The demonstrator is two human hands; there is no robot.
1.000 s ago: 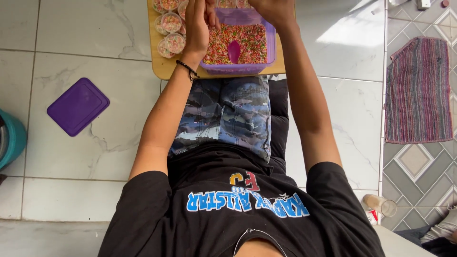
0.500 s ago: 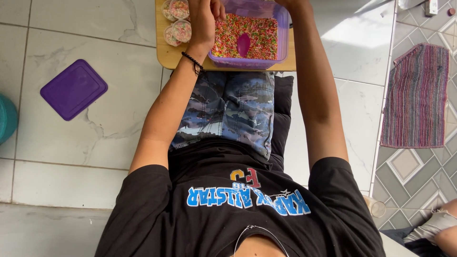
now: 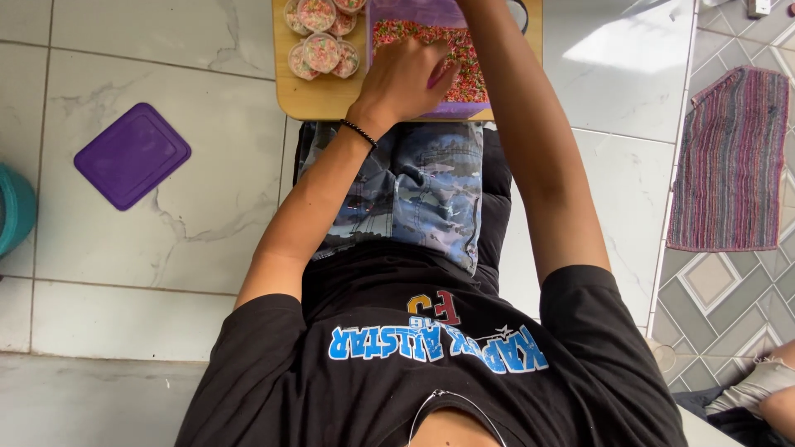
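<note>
We are resting our left hand [image 3: 406,79], fingers loosely spread and empty, in the sprinkle tub [image 3: 464,103], several coated rounds [image 3: 321,50] already beside it, while our right hand is reaching out of view.

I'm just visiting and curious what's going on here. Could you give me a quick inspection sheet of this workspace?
Surface: small wooden board on a pale marble-look tiled floor, in front of the seated person's knees.
Job's things: purple container of coloured sprinkles; sprinkle-coated round treats grouped on the board's left part.
Clutter: purple lid lying alone on the floor; teal tub at the frame edge.
Hands: left hand over the sprinkles, fingers spread, holding nothing visible; right hand out of frame, only the forearm shows.
Cables: nothing seen.
Surroundings: striped rug on patterned tiles; part of another person in the bottom corner.
</note>
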